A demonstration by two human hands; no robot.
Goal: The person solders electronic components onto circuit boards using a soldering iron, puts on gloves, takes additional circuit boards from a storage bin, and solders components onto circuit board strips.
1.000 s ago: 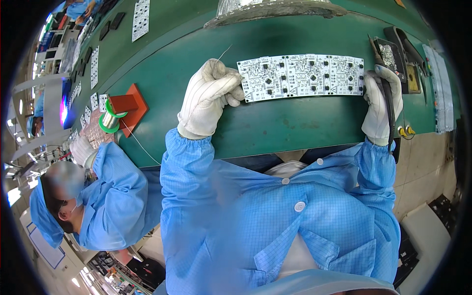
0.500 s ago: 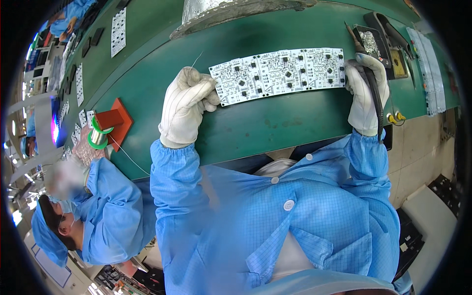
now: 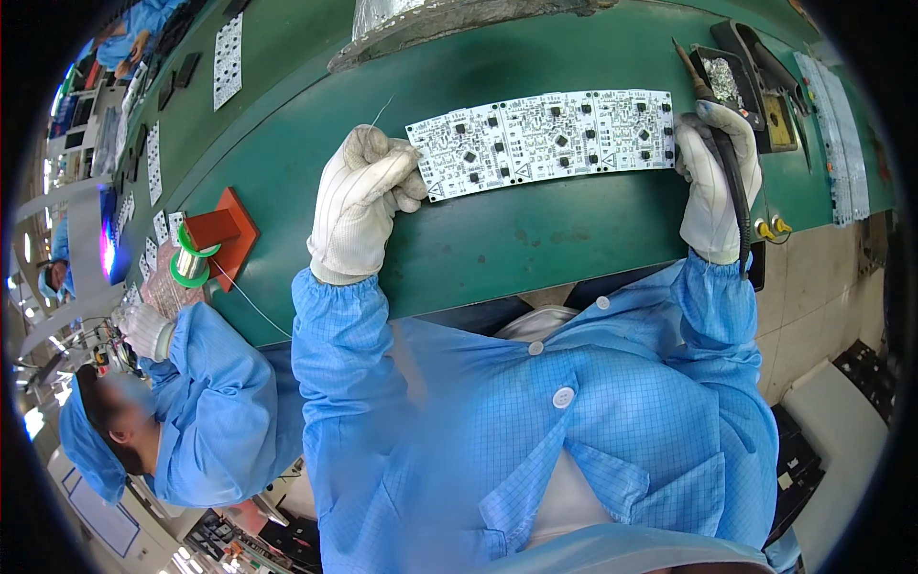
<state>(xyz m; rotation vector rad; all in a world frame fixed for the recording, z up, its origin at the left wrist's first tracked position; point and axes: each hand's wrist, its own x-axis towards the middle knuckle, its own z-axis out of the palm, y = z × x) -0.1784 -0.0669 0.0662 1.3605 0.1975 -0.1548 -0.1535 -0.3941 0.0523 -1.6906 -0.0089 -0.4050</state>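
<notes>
A long white circuit board panel (image 3: 547, 142), made of three joined sections with small black chips, is held level above the green bench by both gloved hands. My left hand (image 3: 359, 206) pinches its left end, and a thin solder wire (image 3: 382, 111) sticks up from the same fingers. At the opposite end, my right hand (image 3: 712, 191) grips the panel's edge with the fingers. That hand also keeps a soldering iron (image 3: 703, 89) against the palm, its tip pointing up and away from the panel, its black cable running down past the wrist.
Left on the bench, a green-rimmed solder spool (image 3: 190, 266) sits at a red-orange stand (image 3: 237, 239). Far right are a black tray of silvery bits (image 3: 724, 84), a sponge holder (image 3: 778, 121) and stacked white boards (image 3: 832, 139). A metal hood (image 3: 421, 29) stands behind. A co-worker (image 3: 210, 411) sits left.
The panel and both my hands have shifted only very slightly, the right end a touch rightward and up. To the left, the co-worker's head and gloved hand have moved.
</notes>
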